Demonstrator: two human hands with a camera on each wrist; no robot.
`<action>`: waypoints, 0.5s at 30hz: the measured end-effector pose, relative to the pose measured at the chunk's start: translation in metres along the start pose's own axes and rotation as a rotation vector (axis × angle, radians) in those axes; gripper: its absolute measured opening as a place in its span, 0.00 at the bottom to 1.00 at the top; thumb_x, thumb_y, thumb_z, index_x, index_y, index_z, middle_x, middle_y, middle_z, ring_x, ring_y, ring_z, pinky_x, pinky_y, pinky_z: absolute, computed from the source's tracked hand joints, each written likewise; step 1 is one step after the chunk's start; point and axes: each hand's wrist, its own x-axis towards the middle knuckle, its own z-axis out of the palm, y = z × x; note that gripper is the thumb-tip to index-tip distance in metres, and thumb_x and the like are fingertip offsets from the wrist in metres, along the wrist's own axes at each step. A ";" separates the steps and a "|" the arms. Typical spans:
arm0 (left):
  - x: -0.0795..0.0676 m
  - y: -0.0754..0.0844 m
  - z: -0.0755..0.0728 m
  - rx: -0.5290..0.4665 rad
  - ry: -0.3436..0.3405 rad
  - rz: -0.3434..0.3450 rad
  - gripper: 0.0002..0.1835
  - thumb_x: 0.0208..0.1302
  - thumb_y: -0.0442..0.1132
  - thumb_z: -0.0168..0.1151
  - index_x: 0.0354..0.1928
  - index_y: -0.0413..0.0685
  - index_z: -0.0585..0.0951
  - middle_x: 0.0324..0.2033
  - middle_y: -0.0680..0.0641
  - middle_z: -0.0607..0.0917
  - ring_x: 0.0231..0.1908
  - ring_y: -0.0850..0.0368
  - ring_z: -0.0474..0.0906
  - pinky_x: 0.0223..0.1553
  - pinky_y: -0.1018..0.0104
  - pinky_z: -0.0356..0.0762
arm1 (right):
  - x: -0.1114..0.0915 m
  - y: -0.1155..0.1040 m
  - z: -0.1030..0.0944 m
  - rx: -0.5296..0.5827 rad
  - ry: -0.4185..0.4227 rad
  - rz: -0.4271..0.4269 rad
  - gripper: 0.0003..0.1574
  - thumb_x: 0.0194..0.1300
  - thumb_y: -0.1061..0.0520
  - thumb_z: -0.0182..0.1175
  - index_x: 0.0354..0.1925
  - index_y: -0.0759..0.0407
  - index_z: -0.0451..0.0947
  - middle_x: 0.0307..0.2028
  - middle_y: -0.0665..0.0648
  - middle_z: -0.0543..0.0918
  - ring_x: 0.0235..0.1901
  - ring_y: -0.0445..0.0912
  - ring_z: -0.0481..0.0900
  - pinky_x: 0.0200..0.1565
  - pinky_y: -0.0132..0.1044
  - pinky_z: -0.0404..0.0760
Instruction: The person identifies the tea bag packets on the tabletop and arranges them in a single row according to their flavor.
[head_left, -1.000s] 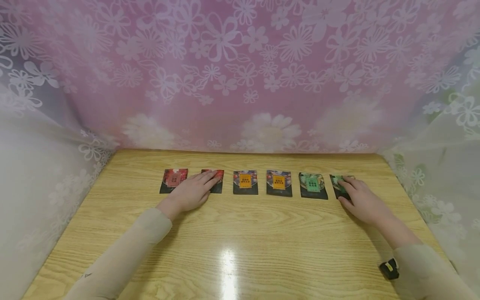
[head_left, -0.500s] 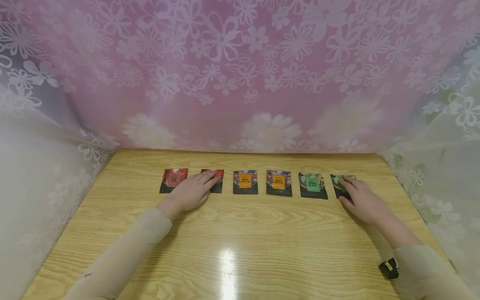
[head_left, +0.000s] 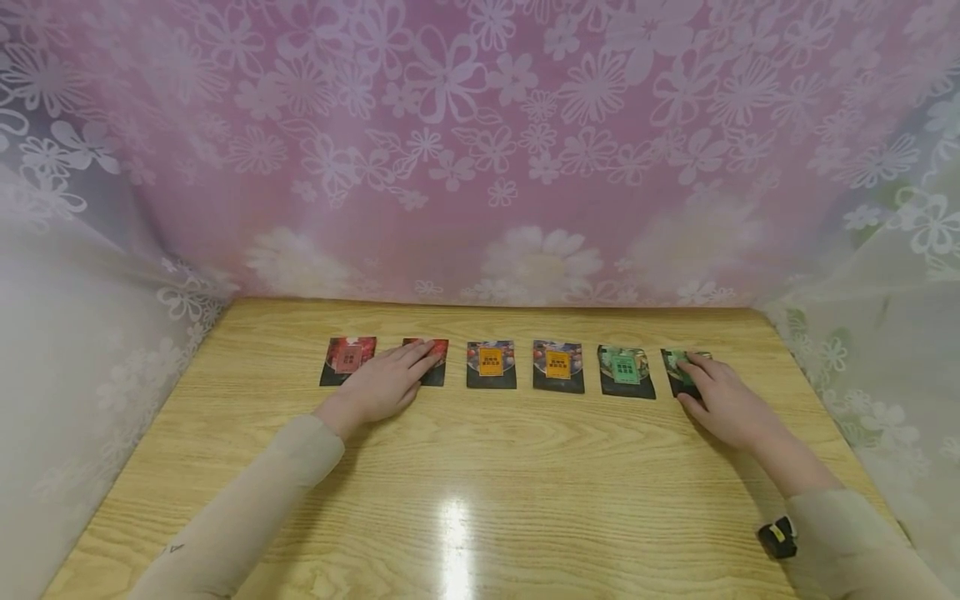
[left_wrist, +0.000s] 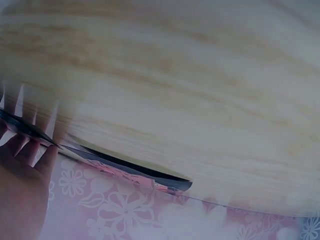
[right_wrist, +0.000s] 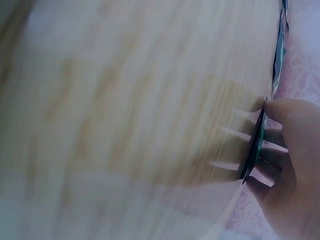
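In the head view, a row of small flat printed packets runs across the wooden table. My left hand lies over the second red packet, its straight fingers across the front. The first red packet sits partly behind that hand. At the far right, my right hand rests on a green-and-black packet, covering its right half. The thumb is at the lower edge and the fingers spread over the top. The right wrist view shows the fingertips touching this packet flat on the table.
Between the hands lie two orange-labelled packets, one at left and one at right, and a green-labelled packet. A pink floral curtain hangs behind the table. Pale sheer curtains flank both sides.
Under my right hand, the green packet has slid very slightly right since a second ago. My left hand and the other packets stay where they were.
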 end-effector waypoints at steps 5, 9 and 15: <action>0.001 -0.001 0.002 0.002 0.000 0.002 0.32 0.84 0.44 0.49 0.85 0.50 0.59 0.83 0.41 0.62 0.81 0.41 0.62 0.79 0.43 0.67 | -0.001 0.000 0.000 -0.005 0.005 0.002 0.40 0.79 0.53 0.61 0.77 0.74 0.62 0.75 0.80 0.61 0.72 0.78 0.60 0.69 0.76 0.66; 0.001 -0.002 0.002 0.001 0.000 0.004 0.32 0.84 0.45 0.50 0.85 0.50 0.60 0.83 0.41 0.62 0.81 0.41 0.62 0.79 0.43 0.67 | -0.001 -0.001 -0.001 -0.016 0.013 -0.004 0.41 0.78 0.53 0.62 0.76 0.74 0.62 0.75 0.80 0.61 0.71 0.78 0.61 0.69 0.76 0.66; 0.000 -0.002 0.001 0.016 0.006 0.012 0.32 0.84 0.44 0.51 0.84 0.49 0.60 0.82 0.40 0.62 0.81 0.41 0.61 0.80 0.44 0.66 | -0.001 -0.003 -0.001 -0.028 0.014 -0.006 0.41 0.78 0.53 0.62 0.77 0.74 0.62 0.75 0.80 0.61 0.72 0.78 0.61 0.70 0.75 0.66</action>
